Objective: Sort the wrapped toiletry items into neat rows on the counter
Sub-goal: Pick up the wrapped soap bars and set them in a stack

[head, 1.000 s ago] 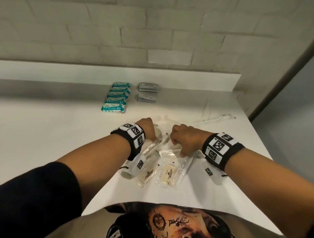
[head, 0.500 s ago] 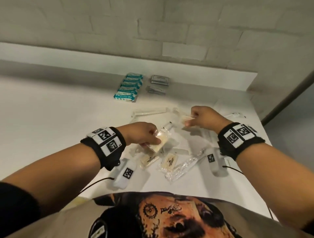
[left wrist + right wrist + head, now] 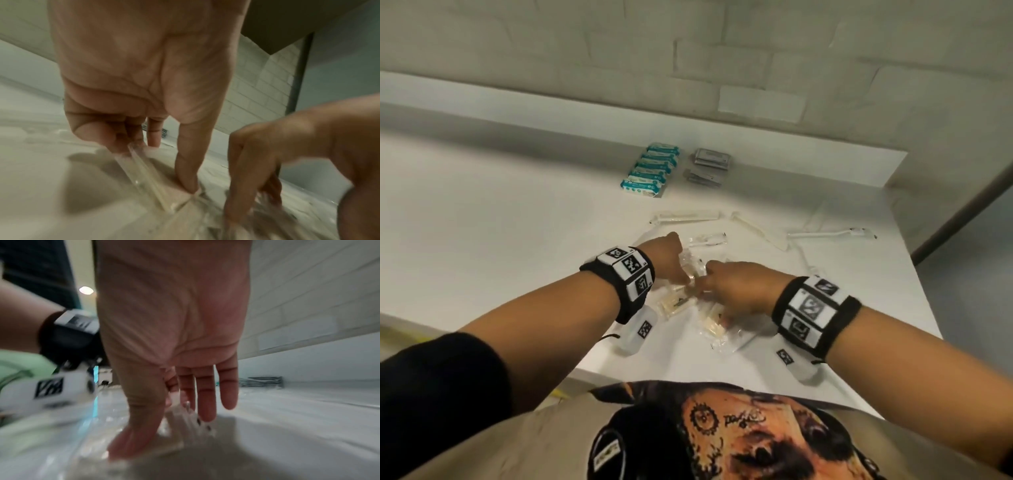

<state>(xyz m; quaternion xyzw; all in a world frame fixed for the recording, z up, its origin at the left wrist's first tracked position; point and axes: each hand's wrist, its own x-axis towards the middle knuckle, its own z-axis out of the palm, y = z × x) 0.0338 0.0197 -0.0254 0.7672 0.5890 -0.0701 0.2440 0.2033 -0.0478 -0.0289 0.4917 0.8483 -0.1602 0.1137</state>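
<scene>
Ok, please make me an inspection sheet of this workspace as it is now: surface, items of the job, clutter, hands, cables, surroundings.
Surface: white counter, lit evenly.
Job's things: teal packets in one row at the back; grey packets beside them; long clear-wrapped items lying apart, not aligned; loose pile of clear packets under the hands.
Clutter: nothing seen.
Hands: left hand pinches a clear wrapped item; right hand reaches into the pile with fingers straight.
Cables: thin black cord at the left wrist camera.
Surroundings: pale brick wall; counter's front edge close to the body.
</scene>
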